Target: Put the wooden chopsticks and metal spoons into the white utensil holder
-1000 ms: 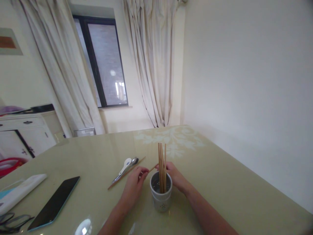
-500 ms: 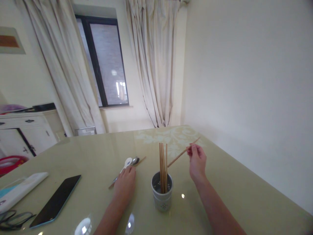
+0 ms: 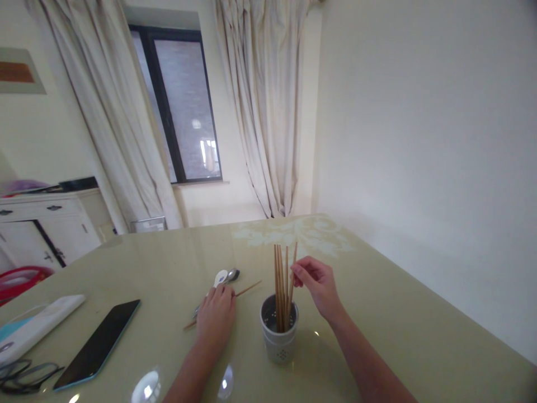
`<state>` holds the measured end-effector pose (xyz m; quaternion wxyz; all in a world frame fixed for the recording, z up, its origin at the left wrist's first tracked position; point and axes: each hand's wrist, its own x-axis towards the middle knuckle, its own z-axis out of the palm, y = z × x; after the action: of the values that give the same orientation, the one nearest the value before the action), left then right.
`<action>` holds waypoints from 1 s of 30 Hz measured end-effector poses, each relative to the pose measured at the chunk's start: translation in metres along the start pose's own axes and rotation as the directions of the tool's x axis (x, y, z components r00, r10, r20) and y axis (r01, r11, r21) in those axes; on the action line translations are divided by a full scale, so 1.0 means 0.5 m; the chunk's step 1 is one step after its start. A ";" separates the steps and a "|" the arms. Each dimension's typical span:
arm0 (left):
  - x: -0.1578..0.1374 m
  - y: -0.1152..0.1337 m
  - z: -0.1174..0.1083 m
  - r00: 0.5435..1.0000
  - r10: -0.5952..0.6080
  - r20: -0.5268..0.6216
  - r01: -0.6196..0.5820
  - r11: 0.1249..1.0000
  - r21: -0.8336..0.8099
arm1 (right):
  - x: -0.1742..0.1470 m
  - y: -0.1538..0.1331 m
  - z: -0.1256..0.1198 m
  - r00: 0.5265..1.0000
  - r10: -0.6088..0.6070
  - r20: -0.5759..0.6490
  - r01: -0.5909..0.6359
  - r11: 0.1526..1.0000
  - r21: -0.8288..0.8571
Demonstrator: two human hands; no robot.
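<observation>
My right hand (image 3: 316,282) pinches a wooden chopstick (image 3: 293,263) between thumb and fingertips. This chopstick stands nearly upright, its lower end inside a grey cup (image 3: 280,342) with a pattern of small holes. Several more chopsticks (image 3: 278,280) stand in the cup just left of it. To the left of the cup, my left hand (image 3: 217,313) is closed over another chopstick (image 3: 249,288) lying on the table; its two ends stick out on either side of the hand. Just beyond those fingers lie a white spoon (image 3: 220,277) and a metal spoon (image 3: 232,274), their handles partly hidden by the hand.
A dark phone or tablet (image 3: 98,344) lies on the table (image 3: 168,268) at the left. Near it are a white flat object (image 3: 46,324) and a pair of glasses (image 3: 29,378). A wall (image 3: 440,168) runs along the table's right side.
My right hand has moved left to the cup, turning its chopstick from slanted to nearly upright, with the lower end now inside. The chopstick under my left hand has swung slightly, its far end now nearer.
</observation>
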<state>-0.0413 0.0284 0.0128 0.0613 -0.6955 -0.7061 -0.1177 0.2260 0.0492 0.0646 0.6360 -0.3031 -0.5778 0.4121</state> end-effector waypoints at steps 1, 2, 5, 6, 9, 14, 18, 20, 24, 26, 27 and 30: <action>0.000 0.003 0.000 1.000 0.007 -0.021 -0.008 0.999 -0.037 | -0.001 0.004 0.002 1.000 0.009 0.021 -0.008 1.000 -0.027; 0.001 0.007 0.001 0.999 0.018 -0.042 -0.022 0.996 -0.091 | -0.002 0.010 0.004 1.000 0.016 0.027 -0.015 0.999 -0.045; 0.001 0.018 0.010 0.993 0.056 -0.101 -0.089 0.930 -0.358 | 0.000 0.041 0.015 0.996 0.088 -0.008 -0.089 0.992 -0.095; 0.000 0.022 0.013 0.991 0.064 -0.121 -0.112 0.882 -0.458 | 0.000 0.055 0.020 0.992 0.128 -0.012 -0.128 0.984 -0.123; -0.004 0.037 0.019 0.983 0.102 -0.153 -0.179 0.722 -0.668 | -0.004 0.091 0.037 0.968 0.237 0.080 -0.217 0.954 -0.207; -0.010 0.056 0.009 0.970 0.195 -0.148 -0.236 0.586 -0.775 | -0.022 0.102 0.056 0.931 0.294 0.215 -0.277 0.955 -0.107; -0.009 0.058 0.003 0.970 0.206 -0.131 -0.225 0.543 -0.809 | -0.023 0.092 0.062 0.925 0.319 0.208 -0.332 0.943 0.033; -0.005 0.051 0.006 0.974 0.197 -0.113 -0.205 0.556 -0.806 | -0.012 0.091 0.058 0.940 0.313 0.133 -0.325 0.942 0.078; 0.006 0.015 0.022 0.988 0.074 -0.137 -0.143 0.775 -0.616 | 0.029 0.086 0.008 0.941 0.204 -0.271 -0.171 0.975 0.140; 0.010 -0.006 0.028 0.991 0.035 -0.131 -0.088 0.902 -0.422 | 0.051 0.077 -0.037 0.877 0.115 -0.467 -0.043 0.986 0.160; 0.011 -0.015 0.030 0.993 0.023 -0.112 -0.059 0.945 -0.323 | 0.060 0.071 -0.061 0.830 0.076 -0.553 0.019 0.986 0.165; 0.010 -0.030 0.028 0.999 -0.015 -0.051 0.010 0.995 -0.095 | 0.075 0.049 -0.124 0.725 0.008 -0.689 0.173 0.966 0.193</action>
<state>-0.0551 0.0365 -0.0007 0.0457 -0.6899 -0.7023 -0.1694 0.2824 0.0991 0.0525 0.8538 -0.3268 -0.2608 0.3101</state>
